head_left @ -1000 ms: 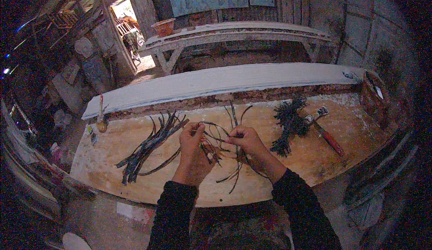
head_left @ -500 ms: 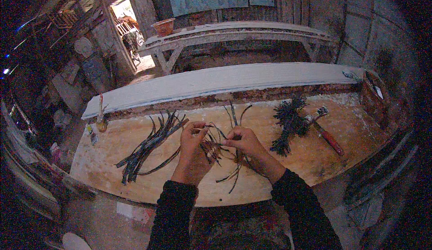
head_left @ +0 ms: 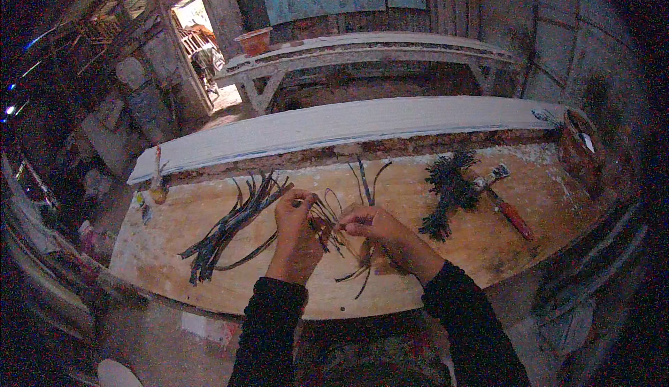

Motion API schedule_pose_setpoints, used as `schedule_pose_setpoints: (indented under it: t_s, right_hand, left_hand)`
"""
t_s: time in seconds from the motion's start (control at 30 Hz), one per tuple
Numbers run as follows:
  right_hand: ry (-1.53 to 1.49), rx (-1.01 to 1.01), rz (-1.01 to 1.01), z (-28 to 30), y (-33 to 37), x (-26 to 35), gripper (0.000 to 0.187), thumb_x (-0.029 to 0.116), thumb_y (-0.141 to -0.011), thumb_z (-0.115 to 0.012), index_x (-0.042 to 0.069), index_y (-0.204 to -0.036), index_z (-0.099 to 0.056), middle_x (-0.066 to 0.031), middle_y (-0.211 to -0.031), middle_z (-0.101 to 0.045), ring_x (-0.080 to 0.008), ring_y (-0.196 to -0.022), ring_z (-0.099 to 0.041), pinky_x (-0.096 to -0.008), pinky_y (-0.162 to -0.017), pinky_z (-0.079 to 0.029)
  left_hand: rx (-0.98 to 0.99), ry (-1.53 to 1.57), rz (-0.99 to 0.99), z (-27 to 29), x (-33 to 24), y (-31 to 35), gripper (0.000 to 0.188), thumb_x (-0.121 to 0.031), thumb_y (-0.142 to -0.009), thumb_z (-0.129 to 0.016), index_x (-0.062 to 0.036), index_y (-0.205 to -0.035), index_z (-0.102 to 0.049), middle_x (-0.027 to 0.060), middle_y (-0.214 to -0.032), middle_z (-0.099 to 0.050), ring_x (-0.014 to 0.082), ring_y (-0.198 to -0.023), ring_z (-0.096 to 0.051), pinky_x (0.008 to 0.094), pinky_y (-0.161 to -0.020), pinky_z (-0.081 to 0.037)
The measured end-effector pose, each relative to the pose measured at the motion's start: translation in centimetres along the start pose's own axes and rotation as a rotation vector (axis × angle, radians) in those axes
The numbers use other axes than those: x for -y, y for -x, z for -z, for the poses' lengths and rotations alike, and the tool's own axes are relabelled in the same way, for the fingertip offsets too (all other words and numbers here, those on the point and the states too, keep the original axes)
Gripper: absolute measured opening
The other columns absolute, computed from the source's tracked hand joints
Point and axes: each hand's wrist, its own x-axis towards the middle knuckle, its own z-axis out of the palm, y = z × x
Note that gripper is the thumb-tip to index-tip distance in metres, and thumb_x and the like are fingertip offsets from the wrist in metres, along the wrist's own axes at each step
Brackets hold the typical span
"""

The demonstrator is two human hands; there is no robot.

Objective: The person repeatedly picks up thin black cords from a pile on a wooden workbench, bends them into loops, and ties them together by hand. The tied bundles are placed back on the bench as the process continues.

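My left hand [head_left: 294,228] and my right hand [head_left: 376,228] meet over the middle of a pale wooden workbench [head_left: 209,282]. Both pinch thin dark strips [head_left: 327,220] that curl and loop between the fingers. More loose strips [head_left: 366,178] lie just beyond my hands and trail down under the right wrist. To the left lies a long pile of dark flat strips [head_left: 233,227]. To the right rests a bundled dark bunch [head_left: 449,192].
A red-handled tool [head_left: 507,206] lies right of the bunch. A long white board [head_left: 348,126] runs along the bench's far edge. A brown container [head_left: 575,150] stands at the right end, a small bottle [head_left: 159,190] at the left. A second bench [head_left: 362,49] stands behind.
My hands stay together over the strips; the fingers have shifted slightly, and the looped strips between them have changed shape a little.
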Motion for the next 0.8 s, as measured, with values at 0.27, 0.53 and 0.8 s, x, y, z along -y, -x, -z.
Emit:
schedule_pose_setpoints:
  t_s: [0.27, 0.53, 0.8]
  right_hand:
    - [-0.210, 0.041, -0.096, -1.6, 1.0, 3.8, 0.022, 0.023, -0.079, -0.066, 0.002, -0.085, -0.066, -0.0063, -0.099, -0.058, -0.0173, -0.101, -0.051, -0.0319, -0.087, -0.041]
    - [-0.154, -0.289, -0.118, -0.4, 0.2, 2.7, 0.014, 0.008, -0.072, -0.070, 0.004, -0.074, -0.057, -0.0017, -0.076, -0.057, -0.0134, -0.079, -0.056, -0.0282, -0.076, -0.042]
    - [0.193, -0.725, 0.002, 3.0, -1.6, -2.3, 0.009, 0.001, -0.076, -0.062, 0.006, -0.083, -0.058, -0.0021, -0.076, -0.052, -0.0116, -0.071, -0.050, -0.0257, -0.066, -0.042]
  left_hand:
    - [0.104, -0.313, -0.457, 3.1, 4.2, -4.0, 0.007, -0.003, -0.078, -0.064, -0.0052, -0.083, -0.059, 0.0033, -0.080, -0.055, 0.0142, -0.059, -0.053, 0.0273, -0.049, -0.044]
    - [0.366, -0.240, 0.042, 2.0, 1.7, -1.7, 0.009, -0.003, -0.077, -0.064, -0.0052, -0.085, -0.060, 0.0045, -0.083, -0.058, 0.0127, -0.068, -0.056, 0.0250, -0.060, -0.045]
    - [0.965, -0.335, -0.222, 0.2, 1.1, 1.6, 0.008, -0.006, -0.079, -0.064, -0.0044, -0.084, -0.058, 0.0009, -0.076, -0.059, 0.0108, -0.067, -0.055, 0.0252, -0.061, -0.045]
